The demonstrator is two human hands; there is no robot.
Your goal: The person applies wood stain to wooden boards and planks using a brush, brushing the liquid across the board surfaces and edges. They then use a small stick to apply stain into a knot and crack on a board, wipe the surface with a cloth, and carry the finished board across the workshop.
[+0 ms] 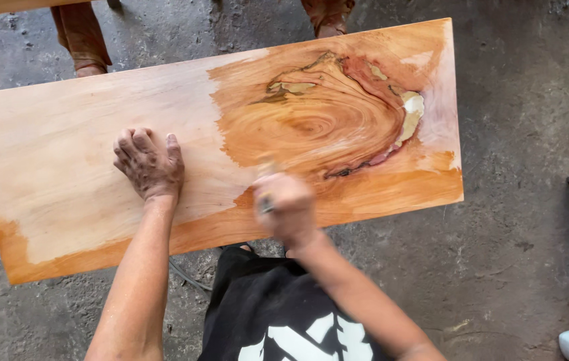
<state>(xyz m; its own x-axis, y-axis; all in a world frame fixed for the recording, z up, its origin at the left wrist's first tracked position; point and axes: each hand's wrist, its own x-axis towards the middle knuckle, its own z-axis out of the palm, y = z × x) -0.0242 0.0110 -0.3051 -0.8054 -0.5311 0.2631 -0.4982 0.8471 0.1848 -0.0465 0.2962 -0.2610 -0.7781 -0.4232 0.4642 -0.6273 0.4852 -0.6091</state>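
The left hand [149, 164] lay flat and wide on the long, pale wooden board [84, 147] to keep it steady, while the blurry right hand [287, 208] held a small brush [266, 175] near the dark, wet swirl [314, 117].

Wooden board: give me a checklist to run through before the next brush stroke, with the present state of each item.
1. Left hand pressed flat on the wooden board to steady it: ok.
2. Right hand gripping the brush: ok, though blurred by motion.
3. Left hand resting on the pale dry part, clear of the darker wet coat: ok.
4. Coating covers the whole top: not ok, a large pale area remains on the left.
5. Finish loaded on the bristles: cannot tell, too blurred.
6. Board firmly supported underneath: cannot tell, the supports are hidden.
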